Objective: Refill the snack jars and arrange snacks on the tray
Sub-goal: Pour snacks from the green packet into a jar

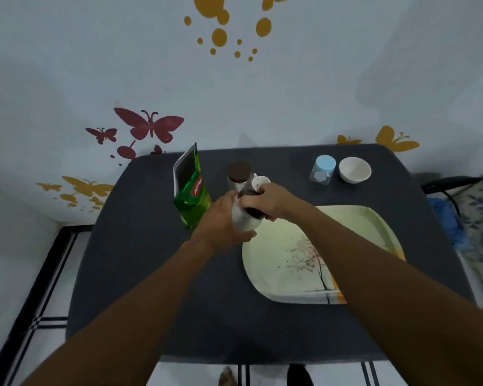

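my left hand (221,221) wraps a white jar (244,222) just off the tray (374,221)'s far-left corner; my right hand (268,200) grips its brown lid (251,203). a green snack pouch (191,199) stands left of the tray, a blue-lidded jar (322,169) beyond it.

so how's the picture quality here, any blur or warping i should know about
Head view: dim, flat light with soft shadows on the wall; wide-angle warping bows the table edges; the left hand, right hand and the jar they hold are blurred, the tray sharper.
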A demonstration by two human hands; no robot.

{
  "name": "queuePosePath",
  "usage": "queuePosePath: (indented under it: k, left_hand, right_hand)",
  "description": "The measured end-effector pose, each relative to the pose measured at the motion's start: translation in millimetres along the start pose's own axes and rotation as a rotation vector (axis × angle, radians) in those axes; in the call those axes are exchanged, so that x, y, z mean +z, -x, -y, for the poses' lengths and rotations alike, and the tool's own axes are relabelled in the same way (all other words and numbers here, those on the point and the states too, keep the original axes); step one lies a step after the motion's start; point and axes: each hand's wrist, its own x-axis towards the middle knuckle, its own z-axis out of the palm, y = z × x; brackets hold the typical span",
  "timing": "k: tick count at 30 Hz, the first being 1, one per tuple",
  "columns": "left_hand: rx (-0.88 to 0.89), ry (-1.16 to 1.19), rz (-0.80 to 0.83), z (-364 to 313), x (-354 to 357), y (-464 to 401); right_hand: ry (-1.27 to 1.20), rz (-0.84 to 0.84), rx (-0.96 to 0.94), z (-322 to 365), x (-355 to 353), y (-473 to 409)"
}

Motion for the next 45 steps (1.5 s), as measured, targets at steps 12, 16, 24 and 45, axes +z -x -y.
queuePosePath:
  k: [12, 16, 24, 45]
  left_hand:
    - [0.004, 0.093, 0.093, 41, -35, 74]
    - [-0.058, -0.009, 0.078, 48, -33, 79]
    - [-0.11, -0.35, 0.101, 82, -21, 84]
    - [-0.077, 0.036, 0.27, 200, -19, 86]
  right_hand:
    - [0.093, 0.172, 0.064, 29, 87, 31]
    - [0.058, 0.258, 0.059, 36, 90, 29]
    - [-0.169, 0.138, -0.228, 8, 125, 23]
    - [0.206, -0.07, -0.041, -3, 163, -2]
